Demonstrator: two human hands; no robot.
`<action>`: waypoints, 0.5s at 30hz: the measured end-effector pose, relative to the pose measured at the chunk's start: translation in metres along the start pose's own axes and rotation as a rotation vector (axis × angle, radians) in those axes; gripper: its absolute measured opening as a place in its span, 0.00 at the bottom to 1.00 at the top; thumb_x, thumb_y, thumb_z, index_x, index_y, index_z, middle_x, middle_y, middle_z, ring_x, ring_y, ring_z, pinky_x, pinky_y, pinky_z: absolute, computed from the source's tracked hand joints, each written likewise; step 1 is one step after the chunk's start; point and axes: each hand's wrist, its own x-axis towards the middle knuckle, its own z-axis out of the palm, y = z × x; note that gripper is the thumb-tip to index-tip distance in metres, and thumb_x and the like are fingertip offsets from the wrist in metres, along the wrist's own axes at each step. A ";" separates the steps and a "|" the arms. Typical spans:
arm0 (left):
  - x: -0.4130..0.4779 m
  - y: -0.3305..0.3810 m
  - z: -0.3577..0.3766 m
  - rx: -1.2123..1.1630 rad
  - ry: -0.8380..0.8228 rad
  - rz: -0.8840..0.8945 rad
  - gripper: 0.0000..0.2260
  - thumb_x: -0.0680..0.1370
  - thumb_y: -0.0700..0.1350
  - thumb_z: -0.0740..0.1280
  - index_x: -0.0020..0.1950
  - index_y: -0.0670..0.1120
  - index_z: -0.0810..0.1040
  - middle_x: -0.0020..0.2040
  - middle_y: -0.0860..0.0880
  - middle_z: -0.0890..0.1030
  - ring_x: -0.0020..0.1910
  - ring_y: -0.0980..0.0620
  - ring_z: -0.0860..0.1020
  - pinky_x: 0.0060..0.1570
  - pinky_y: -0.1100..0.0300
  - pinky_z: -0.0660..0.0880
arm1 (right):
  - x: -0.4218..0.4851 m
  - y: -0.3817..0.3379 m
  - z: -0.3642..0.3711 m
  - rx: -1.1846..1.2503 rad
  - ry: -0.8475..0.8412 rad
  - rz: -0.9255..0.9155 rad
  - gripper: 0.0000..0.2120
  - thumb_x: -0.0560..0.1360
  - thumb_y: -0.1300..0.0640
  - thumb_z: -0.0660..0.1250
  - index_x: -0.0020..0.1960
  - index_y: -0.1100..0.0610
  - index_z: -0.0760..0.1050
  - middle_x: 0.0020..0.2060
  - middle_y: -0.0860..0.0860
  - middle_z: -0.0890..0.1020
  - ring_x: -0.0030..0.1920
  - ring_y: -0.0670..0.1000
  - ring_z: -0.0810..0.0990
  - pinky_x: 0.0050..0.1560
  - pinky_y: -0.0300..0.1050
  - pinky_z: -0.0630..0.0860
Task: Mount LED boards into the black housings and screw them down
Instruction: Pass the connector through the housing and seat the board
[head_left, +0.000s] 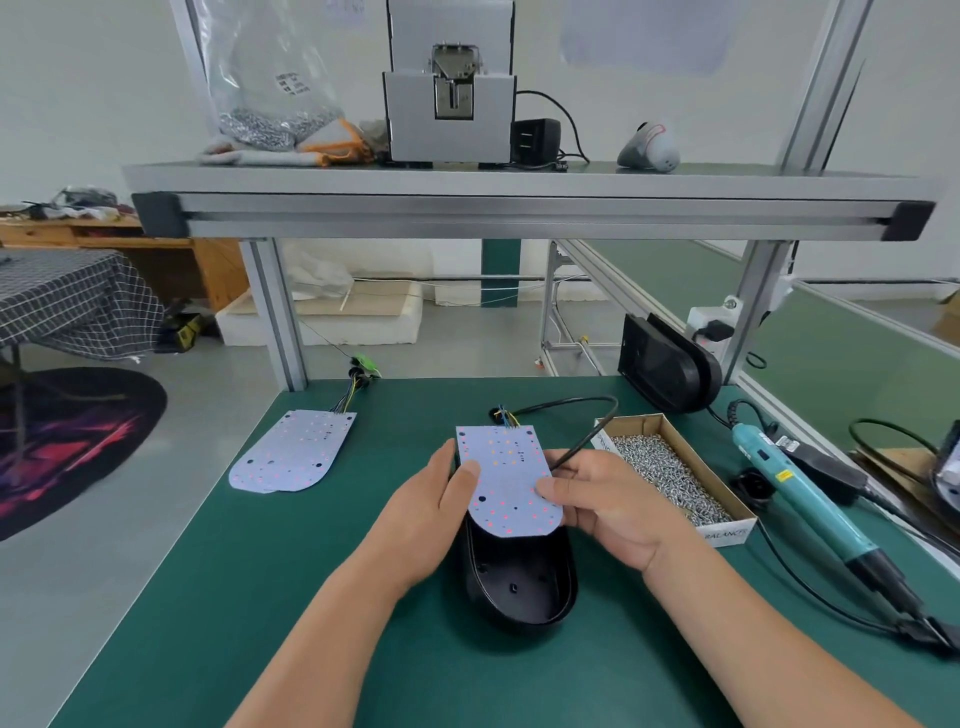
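Green bench (260, 571), LED board (506, 478) over housing (519, 587)

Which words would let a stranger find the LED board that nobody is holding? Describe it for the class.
Start at the green bench mat. Near its far left corner, by the aluminium post, lies a flat white LED board with one rounded end. Unlike the matching white board held over the black oval plastic housing, it lies untouched on the mat.

LED board (506, 475) over housing (519, 587), screw box (675, 467) right.
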 end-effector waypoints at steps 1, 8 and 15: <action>0.000 0.002 0.001 0.007 0.000 -0.001 0.15 0.86 0.64 0.54 0.71 0.69 0.69 0.59 0.70 0.81 0.63 0.60 0.78 0.59 0.65 0.73 | 0.000 -0.001 0.000 -0.005 0.006 0.004 0.23 0.75 0.67 0.70 0.70 0.68 0.76 0.63 0.68 0.82 0.62 0.66 0.82 0.62 0.59 0.80; 0.003 0.013 0.013 0.024 0.015 -0.138 0.17 0.85 0.62 0.55 0.48 0.50 0.72 0.44 0.54 0.79 0.45 0.50 0.76 0.50 0.51 0.74 | 0.004 0.001 0.000 -0.047 0.190 0.009 0.13 0.77 0.72 0.69 0.61 0.73 0.77 0.52 0.64 0.87 0.51 0.61 0.87 0.51 0.52 0.83; 0.008 0.009 0.017 -0.246 0.105 -0.148 0.29 0.77 0.70 0.53 0.65 0.52 0.76 0.62 0.58 0.82 0.67 0.49 0.77 0.68 0.47 0.74 | 0.006 -0.004 -0.001 -0.174 0.236 -0.030 0.11 0.75 0.70 0.74 0.57 0.68 0.81 0.48 0.59 0.88 0.47 0.56 0.86 0.45 0.46 0.81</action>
